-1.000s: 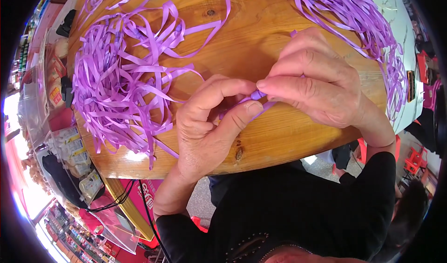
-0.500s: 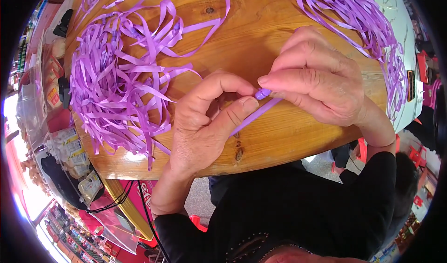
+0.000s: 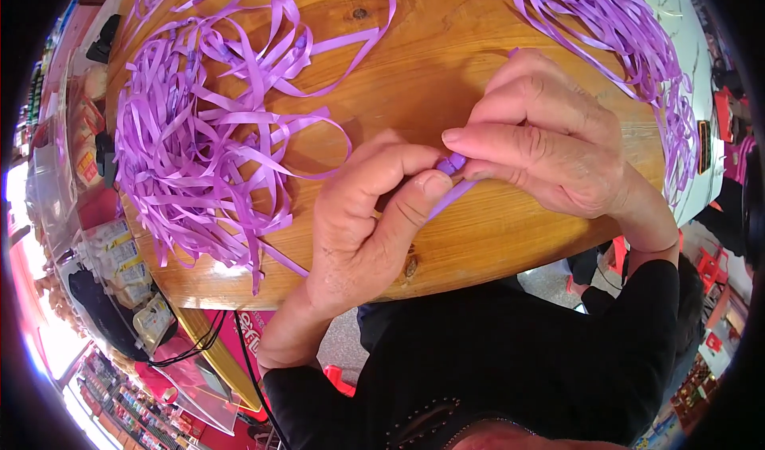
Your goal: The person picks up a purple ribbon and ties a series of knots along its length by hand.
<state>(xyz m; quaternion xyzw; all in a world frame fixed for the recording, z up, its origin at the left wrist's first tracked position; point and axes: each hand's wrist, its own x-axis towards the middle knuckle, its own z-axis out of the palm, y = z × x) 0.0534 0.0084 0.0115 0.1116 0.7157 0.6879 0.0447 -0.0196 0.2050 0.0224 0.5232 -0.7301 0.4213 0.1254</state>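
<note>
A round wooden desk [image 3: 430, 75] carries a large loose heap of purple ribbon strips [image 3: 191, 139] on its left side. A second tangle of purple strips [image 3: 613, 27] lies along its far right edge. Black cables [image 3: 199, 342] hang below the desk's left rim.

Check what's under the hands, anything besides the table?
Under the left hand and right hand lies the bare wooden table. Between their fingertips is a small folded purple ribbon strip, its tail running beneath the left thumb. The rest is covered by the palms.

A varnished wooden desk [image 3: 446, 59] fills the view. Bright daylight glares at lower left. Red furniture [image 3: 709, 271] stands at right.
</note>
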